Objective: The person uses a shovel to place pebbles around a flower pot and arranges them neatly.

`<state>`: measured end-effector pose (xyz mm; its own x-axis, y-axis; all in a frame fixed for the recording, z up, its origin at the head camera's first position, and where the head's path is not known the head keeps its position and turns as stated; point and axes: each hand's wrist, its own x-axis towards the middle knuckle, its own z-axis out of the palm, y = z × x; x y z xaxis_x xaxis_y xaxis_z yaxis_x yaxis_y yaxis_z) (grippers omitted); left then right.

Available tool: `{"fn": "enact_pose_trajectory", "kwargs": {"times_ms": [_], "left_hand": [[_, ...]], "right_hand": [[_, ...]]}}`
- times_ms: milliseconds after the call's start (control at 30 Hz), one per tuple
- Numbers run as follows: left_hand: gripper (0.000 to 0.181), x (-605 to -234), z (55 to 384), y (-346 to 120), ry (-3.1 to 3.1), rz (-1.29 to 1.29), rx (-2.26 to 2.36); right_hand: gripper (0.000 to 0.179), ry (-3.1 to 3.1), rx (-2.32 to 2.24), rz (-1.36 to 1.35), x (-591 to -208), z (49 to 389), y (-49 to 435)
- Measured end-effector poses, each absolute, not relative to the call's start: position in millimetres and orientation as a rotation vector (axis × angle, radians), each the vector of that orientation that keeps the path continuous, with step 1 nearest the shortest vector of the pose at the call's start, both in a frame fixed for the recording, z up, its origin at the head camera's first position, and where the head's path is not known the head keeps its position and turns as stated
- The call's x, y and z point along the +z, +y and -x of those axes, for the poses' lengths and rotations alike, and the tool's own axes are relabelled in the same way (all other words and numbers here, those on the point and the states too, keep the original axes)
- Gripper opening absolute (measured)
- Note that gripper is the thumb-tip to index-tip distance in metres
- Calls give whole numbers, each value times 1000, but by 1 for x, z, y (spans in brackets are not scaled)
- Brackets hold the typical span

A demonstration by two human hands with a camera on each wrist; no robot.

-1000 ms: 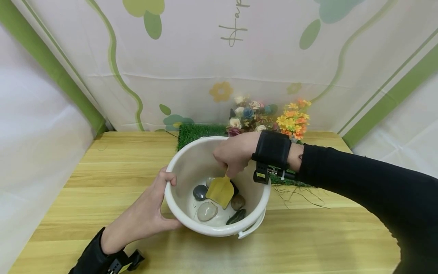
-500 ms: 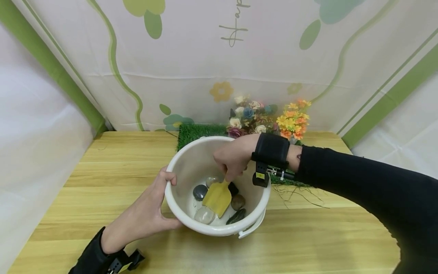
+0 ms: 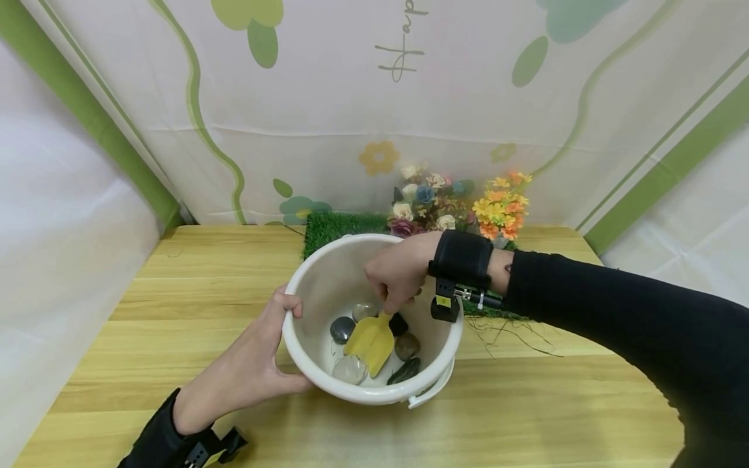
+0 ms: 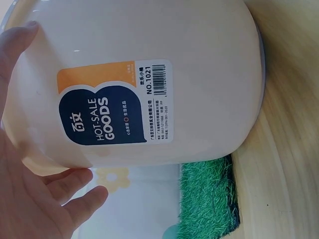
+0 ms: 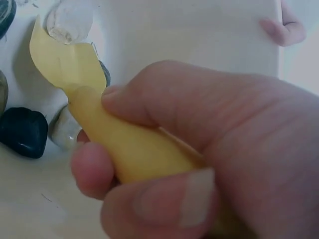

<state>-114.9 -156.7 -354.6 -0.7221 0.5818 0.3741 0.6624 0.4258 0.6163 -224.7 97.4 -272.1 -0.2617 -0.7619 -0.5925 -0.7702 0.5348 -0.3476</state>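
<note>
A white bucket (image 3: 318, 286) stands on the wooden table, with several stones on its floor. My left hand (image 3: 257, 357) grips the bucket's left rim, fingers hooked over the edge and thumb on the outside. Reaching inside, my right hand (image 3: 398, 270) holds a yellow toy shovel (image 3: 371, 344) by its handle, blade pointing down toward me. In the right wrist view, fingers and thumb wrap the shovel handle (image 5: 134, 144). The blade's front edge meets a clear whitish stone (image 3: 350, 369). Around it lie a grey stone (image 3: 342, 329), a brown stone (image 3: 407, 346) and a dark green stone (image 3: 405, 370).
Behind the bucket lies a green artificial grass mat (image 3: 336, 227), with a mixed bouquet (image 3: 421, 201) and yellow-orange flowers (image 3: 502, 207) on it. Thin dry strands (image 3: 515, 338) are scattered on the table (image 3: 193, 299) at right. The bucket's white handle (image 3: 433, 390) hangs at its front right.
The shovel blade has moved down toward the near left, up to the whitish stone, which has shifted slightly left. My left hand and the bucket stay in place.
</note>
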Motion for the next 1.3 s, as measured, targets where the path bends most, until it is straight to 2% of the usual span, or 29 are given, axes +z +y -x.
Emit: {"fn": "enact_pose_trajectory", "kwargs": {"times_ms": [300,633,933,1167,1300], "left_hand": [[77,-355,114,-158,-2578,1112,-1172],[76,-356,113,-158,-2583,1110,-1179],[76,-358,115,-159,-2572,1120,-1193],[75,-357,114,-158,-2591,1122,-1187],[76,-356,114,-158,-2602,1110,-1174]], "right_hand": [[34,2051,29,1213,-261,215,95],[35,2001,2,1271,-293,237,101],[37,1868,-115,1249,-276,218,91],[38,1892,-100,1244,-285,217,90],[37,1883,-121,1194,-277,212,88]]}}
